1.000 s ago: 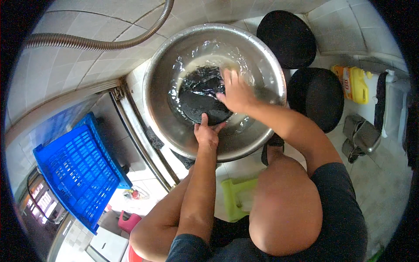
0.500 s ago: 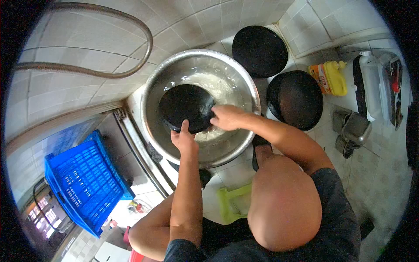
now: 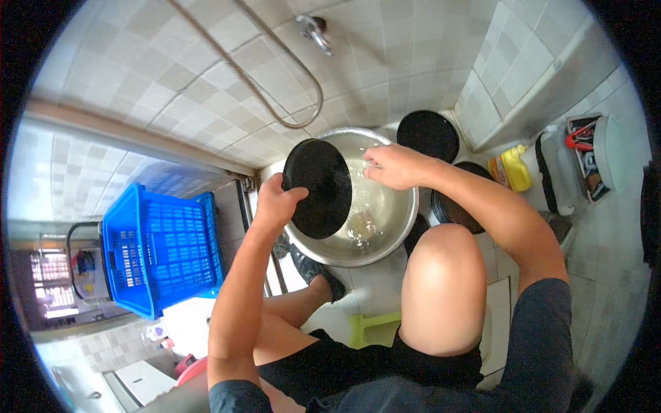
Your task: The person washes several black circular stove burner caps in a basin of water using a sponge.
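Observation:
My left hand grips the edge of a round black plate, with the thumb lying on its face. The plate is raised and tilted over the left side of a wide metal basin, which holds water with light glinting on it. Over the basin's far right part hangs my right hand, apart from the plate. Its fingers are curled together, and what they hold, if anything, is hidden.
Other round black plates rest right of the basin, some behind my right forearm. A yellow bottle and a tool container stand farther right. Blue crates are at the left. A hose hangs below a wall tap.
My left hand has lifted the black plate up and leftward out of the basin's middle. The right hand has come off the plate. The view has tilted up, bringing the tap into sight.

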The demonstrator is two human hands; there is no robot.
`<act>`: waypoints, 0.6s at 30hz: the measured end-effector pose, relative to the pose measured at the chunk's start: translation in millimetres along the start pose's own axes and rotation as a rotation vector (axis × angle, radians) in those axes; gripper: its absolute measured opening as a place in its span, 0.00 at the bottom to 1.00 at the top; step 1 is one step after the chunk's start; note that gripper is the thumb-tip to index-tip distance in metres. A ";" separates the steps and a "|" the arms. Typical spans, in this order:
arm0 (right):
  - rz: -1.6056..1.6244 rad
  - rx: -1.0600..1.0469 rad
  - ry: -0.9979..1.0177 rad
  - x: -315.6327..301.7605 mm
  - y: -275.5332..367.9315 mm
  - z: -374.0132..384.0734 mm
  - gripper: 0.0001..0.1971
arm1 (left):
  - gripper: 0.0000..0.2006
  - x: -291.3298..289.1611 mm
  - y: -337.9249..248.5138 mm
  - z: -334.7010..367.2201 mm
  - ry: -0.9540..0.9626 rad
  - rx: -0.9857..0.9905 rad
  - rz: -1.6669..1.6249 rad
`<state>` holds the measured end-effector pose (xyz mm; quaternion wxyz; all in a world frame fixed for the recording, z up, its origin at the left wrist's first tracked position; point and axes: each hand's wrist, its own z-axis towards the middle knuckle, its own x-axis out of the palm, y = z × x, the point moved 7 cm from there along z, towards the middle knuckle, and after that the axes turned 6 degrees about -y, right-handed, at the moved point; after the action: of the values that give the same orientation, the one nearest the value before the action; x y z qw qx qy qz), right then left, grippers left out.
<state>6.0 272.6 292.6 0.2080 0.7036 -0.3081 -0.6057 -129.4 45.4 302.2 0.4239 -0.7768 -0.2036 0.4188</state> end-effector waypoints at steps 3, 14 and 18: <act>-0.083 -0.015 -0.009 -34.8 52.3 -12.1 0.27 | 0.15 -17.7 -33.3 -32.3 0.019 0.114 0.002; -0.069 -0.243 -0.431 -45.6 132.5 -7.4 0.38 | 0.12 -33.8 -65.5 -73.8 -0.092 0.368 0.319; -0.015 -0.231 -0.378 -47.4 131.0 0.3 0.35 | 0.12 -38.2 -68.1 -76.7 -0.050 0.383 0.249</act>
<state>-21.7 210.3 414.1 0.2213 0.5514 -0.2650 -0.7594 -85.2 20.3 399.2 0.5037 -0.6906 -0.0333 0.5178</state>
